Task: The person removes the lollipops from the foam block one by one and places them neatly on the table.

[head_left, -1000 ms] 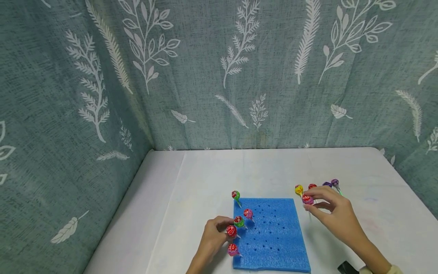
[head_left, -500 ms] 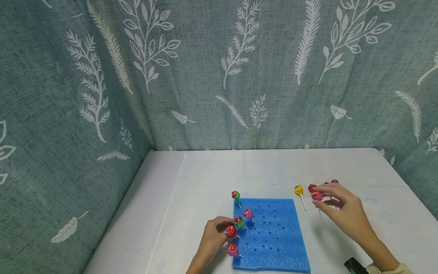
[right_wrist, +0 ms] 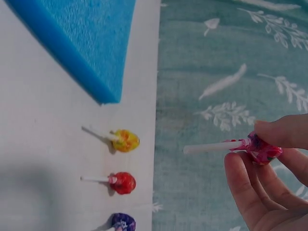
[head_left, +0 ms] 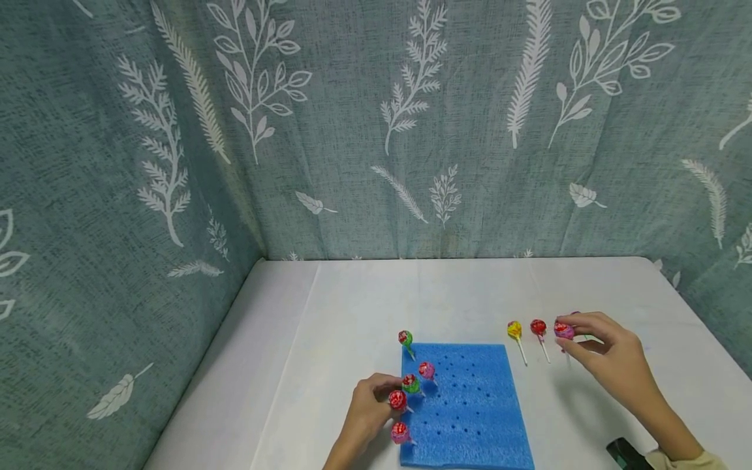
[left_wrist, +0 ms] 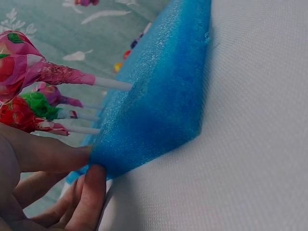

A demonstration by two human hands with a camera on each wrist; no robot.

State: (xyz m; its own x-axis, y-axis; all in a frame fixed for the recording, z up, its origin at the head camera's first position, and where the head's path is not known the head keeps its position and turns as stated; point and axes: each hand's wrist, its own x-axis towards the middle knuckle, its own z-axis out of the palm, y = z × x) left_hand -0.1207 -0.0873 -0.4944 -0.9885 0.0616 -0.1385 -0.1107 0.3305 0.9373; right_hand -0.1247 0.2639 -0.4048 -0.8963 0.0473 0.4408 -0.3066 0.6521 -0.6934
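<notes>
My right hand (head_left: 613, 356) pinches a pink-wrapped lollipop (head_left: 564, 330) by its candy head, above the table. In the right wrist view its white stick (right_wrist: 209, 147) points left, away from the fingers. At the left side of a blue foam block (head_left: 470, 405) with rows of small holes, my left hand (head_left: 370, 405) holds the edge between thumb and fingers. Several lollipops stand by their sticks along that side: a red one (head_left: 397, 400), green-and-red ones (head_left: 405, 337) and pink ones (head_left: 401, 432). One pink lollipop (head_left: 427, 370) stands slightly further in.
On the white table (head_left: 352, 307), right of the block, lie a yellow lollipop (head_left: 514, 329) and a red lollipop (head_left: 538, 327). A purple lollipop (right_wrist: 123, 222) lies beyond them, mostly hidden by my right hand in the head view. Leaf-patterned curtain (head_left: 352, 130) hangs behind and left.
My right hand has moved to the right with the pink lollipop, away from the block, uncovering the yellow and red lollipops. The left hand stays at the foam edge.
</notes>
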